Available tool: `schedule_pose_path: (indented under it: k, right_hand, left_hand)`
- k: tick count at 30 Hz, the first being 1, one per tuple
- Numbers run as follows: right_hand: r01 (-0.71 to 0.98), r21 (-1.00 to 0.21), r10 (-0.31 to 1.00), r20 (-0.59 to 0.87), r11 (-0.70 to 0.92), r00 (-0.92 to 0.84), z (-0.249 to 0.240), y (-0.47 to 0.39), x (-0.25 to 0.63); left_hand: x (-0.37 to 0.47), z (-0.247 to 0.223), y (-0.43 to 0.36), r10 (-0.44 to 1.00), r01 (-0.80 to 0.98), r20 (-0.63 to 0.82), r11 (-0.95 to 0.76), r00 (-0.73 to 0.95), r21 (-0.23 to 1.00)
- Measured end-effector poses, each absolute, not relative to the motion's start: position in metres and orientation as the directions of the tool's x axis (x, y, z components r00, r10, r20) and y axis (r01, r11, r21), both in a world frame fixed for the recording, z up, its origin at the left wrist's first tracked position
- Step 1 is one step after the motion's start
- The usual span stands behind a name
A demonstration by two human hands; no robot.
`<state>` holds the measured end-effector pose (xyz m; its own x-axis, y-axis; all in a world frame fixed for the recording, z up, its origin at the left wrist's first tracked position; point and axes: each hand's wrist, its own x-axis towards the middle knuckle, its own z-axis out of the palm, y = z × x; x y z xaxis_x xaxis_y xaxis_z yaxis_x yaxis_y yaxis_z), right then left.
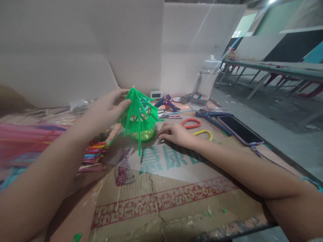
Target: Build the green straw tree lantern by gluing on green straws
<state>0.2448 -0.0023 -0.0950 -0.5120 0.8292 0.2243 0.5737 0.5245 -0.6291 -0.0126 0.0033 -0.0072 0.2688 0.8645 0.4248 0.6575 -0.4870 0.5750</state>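
A green cone-shaped model of thin sticks (140, 117) stands on the cardboard, its slats fanning down over a round base. My left hand (111, 104) holds it near the top, thumb in front and fingers behind. To the right of the base, my right hand (174, 133) rests low over the table, its fingers closed around or against a small metallic tip that is too small to make out. Orange scissor handles (191, 123) and a yellow handle loop (204, 134) lie just beyond it.
A blue glue gun (168, 103), a small white clock (156, 94) and a water bottle (205, 82) stand behind. Blue pliers (214, 120) and a phone (240, 129) lie right. Colourful sticks (97, 151) are left, a protractor (125, 169) in front.
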Motion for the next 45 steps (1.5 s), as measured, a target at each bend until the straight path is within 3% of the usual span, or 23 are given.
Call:
schedule_pose_path:
  k: [5,8,12,16,18,20,24,27,34,37,40,45]
  right_hand:
    - [0.622,-0.628,0.873,0.220,0.468,-0.434,-0.072,0.011,0.264]
    - [0.683,-0.666,0.954,0.180,0.299,-0.242,-0.051,0.028,0.298]
    - [0.733,-0.645,0.958,0.286,0.215,-0.030,-0.035,0.045,0.343]
    - [0.796,-0.464,0.913,0.309,0.389,-0.266,-0.025,0.036,0.347]
    - [0.821,-0.418,0.904,0.343,0.389,-0.254,-0.022,0.022,0.331]
    - [0.801,-0.454,0.889,0.411,0.390,-0.201,-0.022,0.010,0.308]
    - [0.532,-0.709,0.884,0.406,0.464,-0.231,-0.033,-0.001,0.260]
    - [0.392,-0.818,0.905,0.350,0.422,-0.243,-0.039,0.002,0.233]
    - [0.317,-0.848,0.894,0.339,0.425,-0.293,-0.041,0.012,0.212]
    - [0.459,-0.766,0.884,0.313,0.450,-0.346,-0.044,0.019,0.228]
    - [0.666,-0.605,0.896,0.363,0.437,-0.257,-0.042,0.030,0.254]
    - [0.767,-0.543,0.915,0.377,0.342,-0.141,-0.026,0.043,0.291]
  left_hand:
    - [-0.014,-0.007,0.004,0.838,0.630,0.440,-0.536,0.321,0.562]
    - [-0.017,-0.009,0.006,0.835,0.632,0.451,-0.540,0.316,0.556]
    - [-0.018,-0.011,0.007,0.850,0.650,0.441,-0.511,0.288,0.562]
    - [-0.018,-0.011,0.006,0.851,0.641,0.438,-0.513,0.291,0.571]
    - [-0.018,-0.011,0.006,0.852,0.632,0.430,-0.513,0.297,0.580]
    - [-0.017,-0.010,0.005,0.854,0.639,0.427,-0.511,0.299,0.575]
    - [-0.015,-0.007,0.001,0.852,0.677,0.431,-0.506,0.297,0.534]
    - [-0.013,-0.005,-0.001,0.857,0.678,0.423,-0.499,0.294,0.540]
    - [-0.013,-0.006,-0.001,0.845,0.674,0.440,-0.518,0.304,0.527]
    - [-0.013,-0.006,-0.001,0.849,0.668,0.432,-0.513,0.304,0.539]
    - [-0.013,-0.005,-0.001,0.854,0.677,0.426,-0.504,0.299,0.535]
    - [-0.014,-0.005,-0.002,0.851,0.670,0.426,-0.511,0.306,0.539]
